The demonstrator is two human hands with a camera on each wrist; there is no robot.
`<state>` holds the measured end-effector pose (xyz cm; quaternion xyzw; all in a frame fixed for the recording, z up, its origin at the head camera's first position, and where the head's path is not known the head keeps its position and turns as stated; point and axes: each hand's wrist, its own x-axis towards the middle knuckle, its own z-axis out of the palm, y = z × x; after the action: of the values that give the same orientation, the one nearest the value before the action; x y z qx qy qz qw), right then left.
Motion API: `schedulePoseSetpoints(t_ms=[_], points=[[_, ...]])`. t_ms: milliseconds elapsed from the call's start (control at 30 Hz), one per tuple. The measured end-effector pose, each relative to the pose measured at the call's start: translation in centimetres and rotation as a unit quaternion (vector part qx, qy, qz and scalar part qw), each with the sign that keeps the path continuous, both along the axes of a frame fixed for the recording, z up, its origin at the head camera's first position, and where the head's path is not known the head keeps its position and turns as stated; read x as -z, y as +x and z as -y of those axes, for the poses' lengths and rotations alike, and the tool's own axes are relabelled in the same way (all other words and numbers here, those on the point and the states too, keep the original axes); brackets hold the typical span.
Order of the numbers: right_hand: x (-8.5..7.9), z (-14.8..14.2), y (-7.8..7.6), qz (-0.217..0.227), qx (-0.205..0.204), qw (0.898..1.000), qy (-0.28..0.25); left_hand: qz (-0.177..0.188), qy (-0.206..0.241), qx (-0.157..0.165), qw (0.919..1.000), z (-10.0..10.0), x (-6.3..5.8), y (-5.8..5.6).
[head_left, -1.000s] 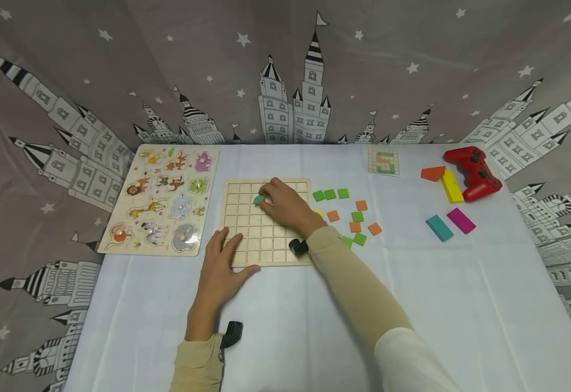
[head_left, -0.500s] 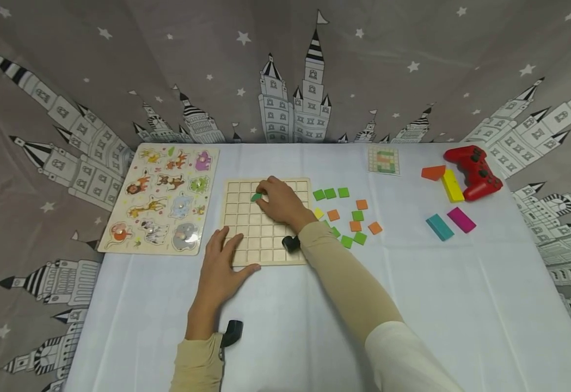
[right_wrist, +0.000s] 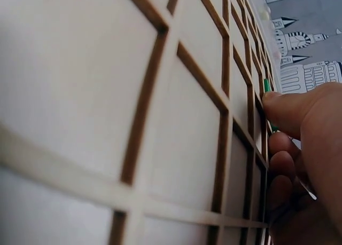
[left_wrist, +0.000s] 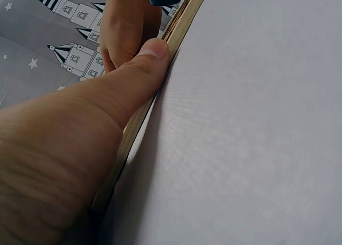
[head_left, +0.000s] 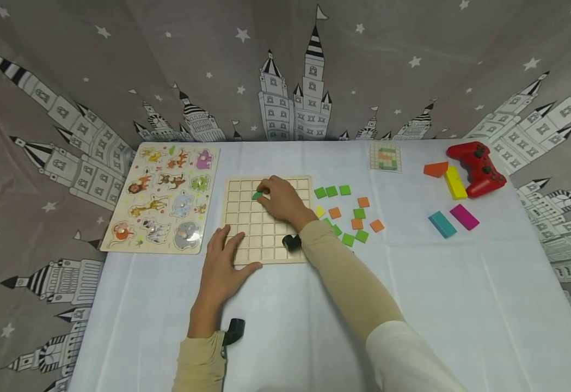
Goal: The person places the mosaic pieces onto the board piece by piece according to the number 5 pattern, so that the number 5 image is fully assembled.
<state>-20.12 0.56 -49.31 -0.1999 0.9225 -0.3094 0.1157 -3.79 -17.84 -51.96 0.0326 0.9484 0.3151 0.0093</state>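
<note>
Tile (head_left: 257, 195): poking left from pinching right grip (head_left: 283, 200)
Left grip (head_left: 222, 268): resting spread on board (head_left: 268, 231)
Surface (head_left: 290, 310): carrying puzzle (head_left: 165, 190) left
Curtain (head_left: 177, 49): hanging far

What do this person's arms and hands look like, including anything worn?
The left hand and right hand are bare, no gloves. Tan sleeves reach toward both wrists; white fabric shows farther up on the right. A small black device sits by each wrist.

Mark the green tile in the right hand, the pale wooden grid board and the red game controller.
Green tile (head_left: 256, 196): head view, exposed left part.
Pale wooden grid board (head_left: 268, 228): head view, bare square near middle.
Red game controller (head_left: 477, 169): head view, central body.
</note>
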Motion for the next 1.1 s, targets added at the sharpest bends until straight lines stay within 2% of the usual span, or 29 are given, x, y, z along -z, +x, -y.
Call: schedulePoseSetpoints(t_ms=[600, 767, 967, 1100], points=[[0.2, 0.0, 0.1, -0.005, 0.0, 1.0, -0.004, -0.016, -0.003, -0.002, 0.9999, 0.0, 0.0, 0.1], [0.1, -0.5, 0.3, 0.0, -0.006, 1.0, -0.009, -0.011, -0.004, -0.002, 0.9999, -0.1, 0.1, 0.1], [-0.5, -3.4, 0.6, -0.017, -0.005, 0.999, -0.049, -0.007, -0.004, -0.007, 0.9999, -0.1, 0.0, 0.1], [-1.0, -7.1, 1.9, -0.025, 0.033, 0.997, -0.066, -0.011, -0.002, -0.009, 0.9999, -0.2, 0.0, 0.0]])
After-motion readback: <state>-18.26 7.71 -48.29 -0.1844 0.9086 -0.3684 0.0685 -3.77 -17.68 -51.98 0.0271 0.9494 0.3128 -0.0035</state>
